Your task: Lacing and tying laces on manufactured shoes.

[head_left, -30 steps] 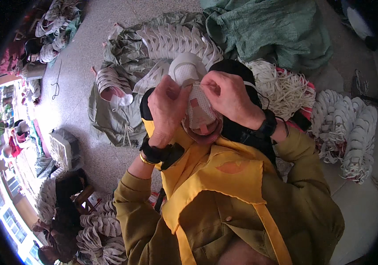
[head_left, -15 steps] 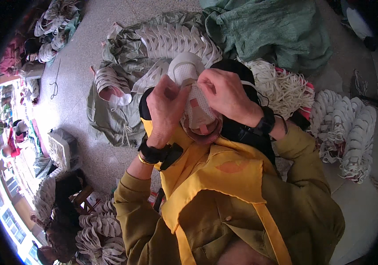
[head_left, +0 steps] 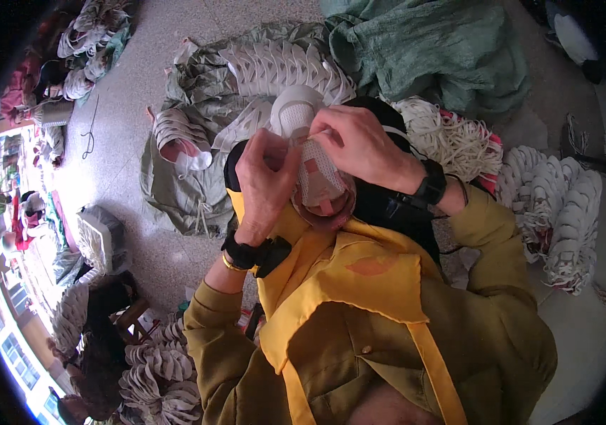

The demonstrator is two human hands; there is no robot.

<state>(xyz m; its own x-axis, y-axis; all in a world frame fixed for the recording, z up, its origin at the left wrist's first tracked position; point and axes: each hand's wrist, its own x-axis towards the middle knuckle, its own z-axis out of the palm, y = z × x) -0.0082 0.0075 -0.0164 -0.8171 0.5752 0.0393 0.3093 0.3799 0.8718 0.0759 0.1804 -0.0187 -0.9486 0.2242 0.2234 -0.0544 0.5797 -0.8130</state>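
A white mesh shoe upper (head_left: 323, 185) with pinkish patches lies between my knees, its rounded toe pointing away from me. My left hand (head_left: 264, 173) is closed at the upper's left side, thumb and fingers pinched near its opening. From the right, my right hand (head_left: 365, 150) bends over the same opening, fingertips pinched on what looks like a thin pale shoelace. Both hands almost meet at the middle of the upper. My fingers hide most of the lace and the edge there. Below it spreads my yellow apron (head_left: 345, 283).
Stacked white uppers (head_left: 285, 67) and a nested bundle (head_left: 179, 138) lie on a grey-green sheet (head_left: 168, 191). Right of my knees sits a heap of white laces (head_left: 444, 138), with more bundled uppers (head_left: 572, 223) beyond. A green sack (head_left: 430, 49) lies ahead. Another person (head_left: 94, 382) is at lower left.
My right hand has shifted slightly left and its fingers have closed in nearer to the left hand. The left hand and the upper have barely moved.
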